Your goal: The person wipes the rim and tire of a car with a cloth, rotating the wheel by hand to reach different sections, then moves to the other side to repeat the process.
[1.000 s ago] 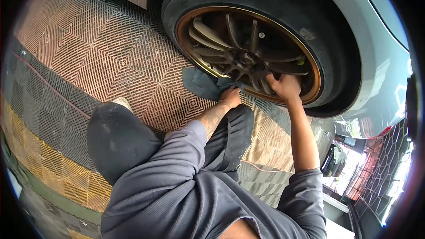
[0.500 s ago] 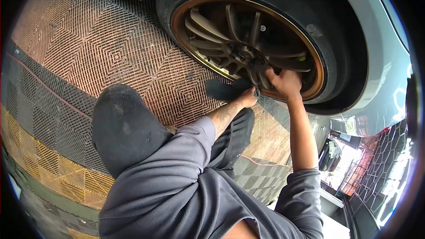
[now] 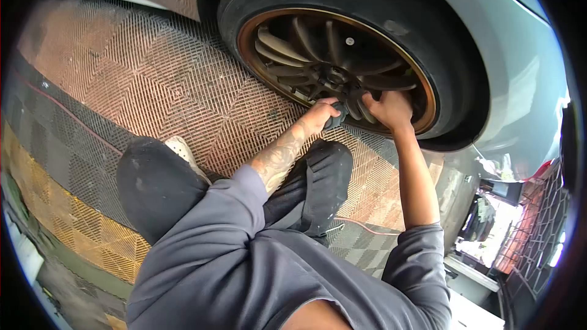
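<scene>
In the head view, a bronze multi-spoke wheel with a black tyre sits in the car's wheel arch. My left hand is closed around a dark, bunched piece that looks like a black cloth, at the wheel's lower spokes. Most of that piece is hidden in my fist. My right hand grips a lower-right spoke, thumb in front and fingers reaching behind it, out of sight.
Silver-grey car bodywork surrounds the wheel. Ribbed floor tiles lie beneath, crossed by a thin reddish hose or cable. My bent knees are close to the wheel. White cabinet-like furniture stands at lower right.
My left hand has moved left and up towards the spokes. The black cloth, spread out as a flap before, is now bunched in it. My right hand stays on the spoke.
</scene>
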`<state>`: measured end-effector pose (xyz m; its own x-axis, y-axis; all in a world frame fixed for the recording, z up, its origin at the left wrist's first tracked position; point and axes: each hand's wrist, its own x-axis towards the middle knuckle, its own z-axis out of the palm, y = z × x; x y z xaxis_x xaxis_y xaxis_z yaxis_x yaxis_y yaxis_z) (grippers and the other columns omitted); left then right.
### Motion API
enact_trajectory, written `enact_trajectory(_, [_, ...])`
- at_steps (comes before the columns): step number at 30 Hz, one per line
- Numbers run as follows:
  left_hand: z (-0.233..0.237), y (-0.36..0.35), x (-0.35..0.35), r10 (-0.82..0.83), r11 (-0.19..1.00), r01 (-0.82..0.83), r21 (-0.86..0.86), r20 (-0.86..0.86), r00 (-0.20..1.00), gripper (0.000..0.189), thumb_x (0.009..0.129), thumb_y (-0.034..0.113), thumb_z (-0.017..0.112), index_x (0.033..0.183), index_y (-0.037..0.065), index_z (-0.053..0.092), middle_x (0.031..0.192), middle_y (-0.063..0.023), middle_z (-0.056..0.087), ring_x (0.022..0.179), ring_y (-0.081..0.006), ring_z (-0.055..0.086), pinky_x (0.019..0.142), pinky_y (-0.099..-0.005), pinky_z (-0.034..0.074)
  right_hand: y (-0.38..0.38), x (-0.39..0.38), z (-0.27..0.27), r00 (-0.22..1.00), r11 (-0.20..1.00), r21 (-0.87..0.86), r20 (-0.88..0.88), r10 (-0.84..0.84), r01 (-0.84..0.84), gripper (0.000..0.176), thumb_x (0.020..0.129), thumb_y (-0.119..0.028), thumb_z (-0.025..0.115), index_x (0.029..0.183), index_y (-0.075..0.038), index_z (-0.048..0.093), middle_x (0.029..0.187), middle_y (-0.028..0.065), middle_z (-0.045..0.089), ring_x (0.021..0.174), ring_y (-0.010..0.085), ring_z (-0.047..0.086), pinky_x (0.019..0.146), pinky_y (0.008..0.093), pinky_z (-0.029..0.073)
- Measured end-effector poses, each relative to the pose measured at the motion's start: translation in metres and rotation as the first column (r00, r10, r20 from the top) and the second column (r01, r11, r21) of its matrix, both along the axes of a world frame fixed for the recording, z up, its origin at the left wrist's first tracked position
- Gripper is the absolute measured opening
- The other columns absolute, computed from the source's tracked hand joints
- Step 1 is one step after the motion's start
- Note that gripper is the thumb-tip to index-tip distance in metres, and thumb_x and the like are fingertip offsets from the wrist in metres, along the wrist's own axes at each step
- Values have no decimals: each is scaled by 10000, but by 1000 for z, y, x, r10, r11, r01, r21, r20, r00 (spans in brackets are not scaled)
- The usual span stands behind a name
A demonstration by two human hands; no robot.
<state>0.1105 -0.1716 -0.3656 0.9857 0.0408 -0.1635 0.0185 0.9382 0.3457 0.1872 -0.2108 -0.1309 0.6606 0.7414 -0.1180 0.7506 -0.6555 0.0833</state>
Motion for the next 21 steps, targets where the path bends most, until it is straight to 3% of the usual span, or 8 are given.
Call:
enact_trajectory(8, [73,94,-64,-256,777,383,499,-304,917,713,739,-56,592,1413,-70,358,1375,-154,471,1234,-221,465,1033,-295,376,-8,8,-7,995,994,38,-14,-102,103,488,764,-465,628,932,-14,711,887,201,680,877,371,658,796,455,522])
enact_trajectory(12, [126,127,-78,-159,273,307,912,-272,949,677,719,-44,569,1376,-60,410,1364,-151,492,1232,-226,479,1041,-298,364,-18,-9,-1,976,964,193,-153,-155,184,438,755,-389,651,961,-3,674,919,227,660,890,356,651,799,454,515])
enact_trajectory(15, [218,132,-84,-271,86,356,931,-322,907,625,704,-43,541,1325,-30,476,1286,-137,554,1175,-209,521,999,-300,395,-52,-55,-27,999,349,937,-20,26,10,199,804,-87,616,975,15,615,952,160,659,860,263,645,759,367,510])
enact_trajectory(16, [242,125,-90,-342,96,458,884,-403,849,599,697,-43,528,1295,-14,509,1246,-127,581,1144,-195,539,973,-302,412,-65,-75,-66,924,174,923,-365,111,344,199,823,-57,599,1016,-9,608,959,117,655,865,216,632,756,336,506])
enact_trajectory(17, [235,119,-94,-373,-10,207,978,-195,907,552,711,-32,545,1262,12,540,1167,-125,589,1084,-218,565,918,-324,446,-71,-94,-101,733,30,765,-628,261,644,215,842,-28,582,1056,-32,602,966,74,651,871,170,620,752,305,503])
enact_trajectory(18, [250,106,-95,-432,-202,189,961,-260,863,534,718,-21,563,1250,20,559,1140,-133,580,1061,-249,570,899,-336,455,-70,-111,-106,443,100,507,-820,362,856,228,859,-43,583,1086,-53,590,979,52,642,887,143,605,756,287,502])
enact_trajectory(19, [264,90,-96,-477,-384,147,912,-332,814,515,724,-9,581,1238,28,577,1113,-141,571,1039,-279,574,880,-347,463,-68,-129,-110,97,198,199,-897,432,960,242,876,-57,583,1117,-74,579,992,29,633,902,116,591,759,269,500])
enact_trajectory(21, [265,66,-97,-641,-416,36,909,-321,697,495,733,27,629,1225,72,611,1078,-155,552,1018,-331,568,868,-368,470,-63,-154,-147,-20,172,91,-831,556,981,281,887,-79,593,1166,-76,565,1056,43,625,956,138,600,798,266,507])
